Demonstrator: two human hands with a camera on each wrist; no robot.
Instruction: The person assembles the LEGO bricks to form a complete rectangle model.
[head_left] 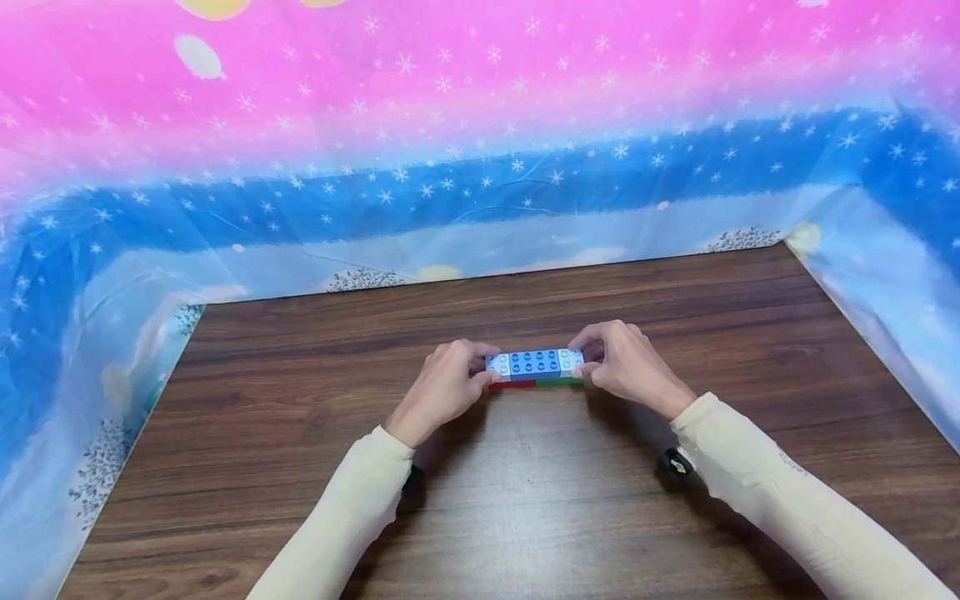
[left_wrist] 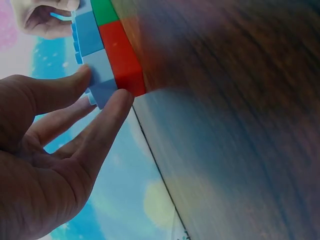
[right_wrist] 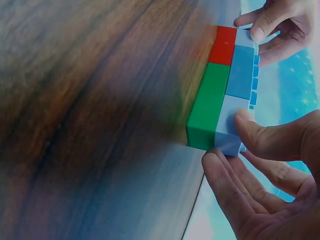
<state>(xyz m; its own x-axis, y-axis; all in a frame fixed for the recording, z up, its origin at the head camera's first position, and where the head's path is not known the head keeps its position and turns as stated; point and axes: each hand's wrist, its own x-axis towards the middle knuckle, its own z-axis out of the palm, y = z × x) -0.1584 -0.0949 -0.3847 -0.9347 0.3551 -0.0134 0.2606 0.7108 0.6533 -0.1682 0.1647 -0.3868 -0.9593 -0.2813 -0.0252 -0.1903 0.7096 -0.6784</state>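
A low two-layer block of toy building bricks lies on the tabletop in the head view. Its upper layer has a blue brick (head_left: 535, 363) in the middle, with a pale brick (left_wrist: 98, 69) at the left end and another pale brick (right_wrist: 231, 119) at the right end. Below them, a red brick (left_wrist: 122, 59) and a green brick (right_wrist: 207, 109) sit end to end. My left hand (head_left: 450, 379) pinches the left pale brick between thumb and fingers. At the opposite end, my right hand (head_left: 628, 360) pinches the right pale brick the same way.
The bricks stand on a dark wood-grain table (head_left: 517, 508). A pink and blue patterned cloth (head_left: 450, 125) hangs behind the table and along both sides. A black wrist device (head_left: 677, 462) shows under the right sleeve.
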